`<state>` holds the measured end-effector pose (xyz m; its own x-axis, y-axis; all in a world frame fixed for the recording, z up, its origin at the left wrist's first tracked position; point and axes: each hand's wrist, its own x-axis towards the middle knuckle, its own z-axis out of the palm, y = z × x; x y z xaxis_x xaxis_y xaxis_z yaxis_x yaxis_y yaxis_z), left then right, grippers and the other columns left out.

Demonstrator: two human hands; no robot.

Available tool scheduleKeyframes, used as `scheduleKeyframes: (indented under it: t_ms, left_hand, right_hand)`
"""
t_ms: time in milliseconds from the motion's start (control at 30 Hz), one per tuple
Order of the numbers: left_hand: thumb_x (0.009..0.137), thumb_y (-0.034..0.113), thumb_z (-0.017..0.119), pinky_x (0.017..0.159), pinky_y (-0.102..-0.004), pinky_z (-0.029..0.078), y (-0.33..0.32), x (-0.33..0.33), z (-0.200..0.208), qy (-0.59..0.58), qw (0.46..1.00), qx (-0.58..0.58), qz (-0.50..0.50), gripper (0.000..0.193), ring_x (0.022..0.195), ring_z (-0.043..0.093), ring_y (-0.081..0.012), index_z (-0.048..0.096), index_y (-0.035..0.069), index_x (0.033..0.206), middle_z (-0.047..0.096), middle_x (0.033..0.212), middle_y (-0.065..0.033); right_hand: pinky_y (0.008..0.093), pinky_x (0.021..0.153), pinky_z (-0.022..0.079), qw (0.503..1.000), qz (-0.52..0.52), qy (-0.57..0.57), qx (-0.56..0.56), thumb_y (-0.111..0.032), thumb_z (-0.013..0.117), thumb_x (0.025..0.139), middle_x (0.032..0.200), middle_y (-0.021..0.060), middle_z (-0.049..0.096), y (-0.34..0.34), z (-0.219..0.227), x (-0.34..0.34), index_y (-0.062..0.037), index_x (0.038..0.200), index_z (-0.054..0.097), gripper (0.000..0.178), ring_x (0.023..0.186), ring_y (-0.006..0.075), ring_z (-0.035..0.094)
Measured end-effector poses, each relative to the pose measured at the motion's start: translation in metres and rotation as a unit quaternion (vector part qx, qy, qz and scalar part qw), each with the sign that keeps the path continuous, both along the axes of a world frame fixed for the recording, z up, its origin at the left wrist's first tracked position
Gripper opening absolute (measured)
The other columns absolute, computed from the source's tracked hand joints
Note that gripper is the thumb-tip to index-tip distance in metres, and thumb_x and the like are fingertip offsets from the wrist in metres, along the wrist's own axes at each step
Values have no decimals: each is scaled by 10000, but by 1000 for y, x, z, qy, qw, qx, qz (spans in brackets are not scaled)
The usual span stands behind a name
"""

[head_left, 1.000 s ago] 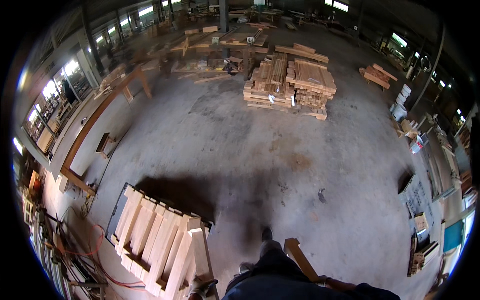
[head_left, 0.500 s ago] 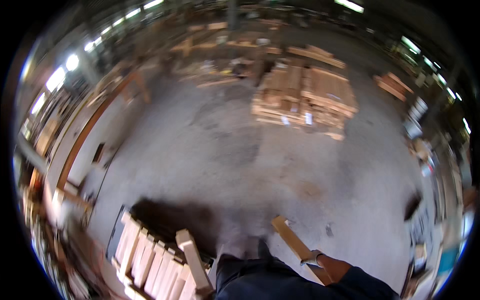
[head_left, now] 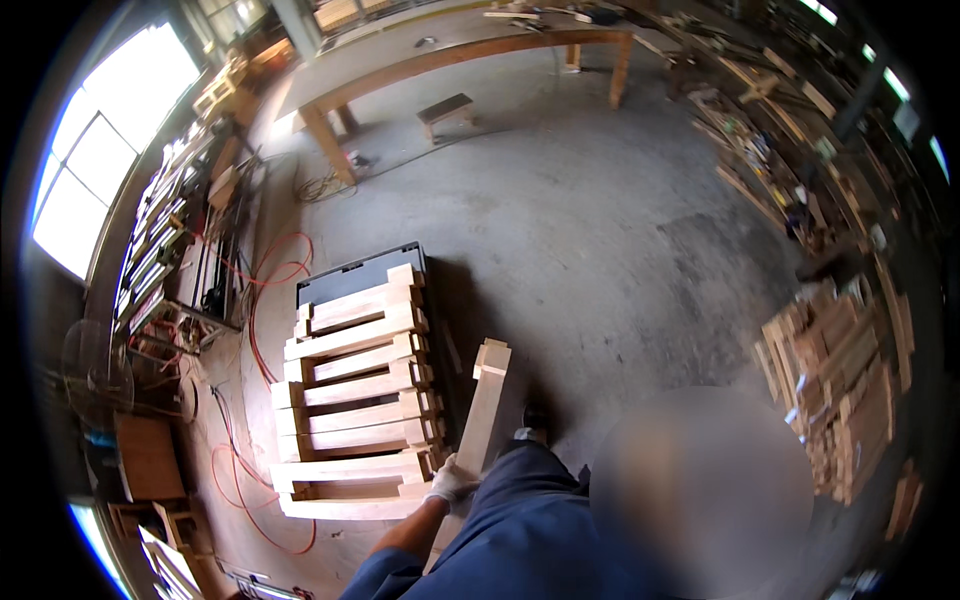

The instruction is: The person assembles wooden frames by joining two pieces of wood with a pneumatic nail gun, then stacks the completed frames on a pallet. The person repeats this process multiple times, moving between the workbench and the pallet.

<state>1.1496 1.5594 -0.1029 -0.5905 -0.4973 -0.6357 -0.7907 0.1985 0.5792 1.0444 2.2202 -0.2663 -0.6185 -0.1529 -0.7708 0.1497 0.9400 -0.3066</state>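
Note:
My left hand [head_left: 453,481], in a pale glove, is closed round a long wooden beam [head_left: 482,405]. The beam slants up from beside my leg, and a short block sits across its far end. To the left of it, touching or very near my hand, several notched wooden beams [head_left: 365,391] lie in a row on a dark pallet [head_left: 365,271]. A blurred round patch covers the lower right, and my right hand does not show.
A long wooden worktable [head_left: 455,55] stands at the far side with a small stool [head_left: 446,112] before it. Red hoses [head_left: 258,335] trail over the floor left of the pallet. Stacked boards [head_left: 838,400] are at the right, a loaded metal rack [head_left: 185,270] at the left.
My view has swung left, bringing the pallet and worktable towards the middle. My right hand, earlier closed on a wooden board, has left view. My left hand now shows, gripping a beam.

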Motion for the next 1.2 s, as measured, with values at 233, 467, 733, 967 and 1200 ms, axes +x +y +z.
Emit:
scheduleKeyframes:
  t_ms: [233,467,733,967,1200]
  left_hand:
    - [608,507,931,1076,-397,504,-92,-93,-70,-63,998,-11,16,1129,1240,645,-362,422,-20,1467,672,1314,-231]
    - [599,446,938,1048,-434,526,-150,-184,-79,-44,992,6,116,922,1198,666,-372,545,64,1341,712,1242,-199]
    - [605,386,944,991,-395,556,-144,-281,0,-166,944,-46,281,858,1102,710,-277,596,41,1308,744,1174,-127]
    - [720,472,880,989,-438,535,-133,-335,-62,-122,911,-18,394,811,1164,678,-400,567,55,1342,704,1232,-244]
    - [769,514,828,996,-470,529,-200,-407,-130,-168,888,11,428,835,1190,666,-409,515,88,1415,694,1261,-244]
  right_hand:
    - [416,951,515,994,-38,-63,-77,-600,705,870,1238,155,730,-106,9,-178,-63,1282,676,677,1188,328,675]
    - [395,994,515,990,122,-49,51,-599,721,844,1245,163,725,-228,-13,-382,-63,1291,677,700,1228,337,655]
    - [392,957,547,978,188,-56,66,-522,803,792,1207,138,741,-408,50,-636,-52,1303,668,707,1144,349,692]
    - [381,831,592,996,81,-20,-11,-236,962,643,1101,168,745,-599,165,-786,71,1181,672,684,952,278,732]
    - [376,824,597,987,160,16,-21,-240,987,592,1060,151,750,-758,179,-858,24,1179,666,720,939,256,731]
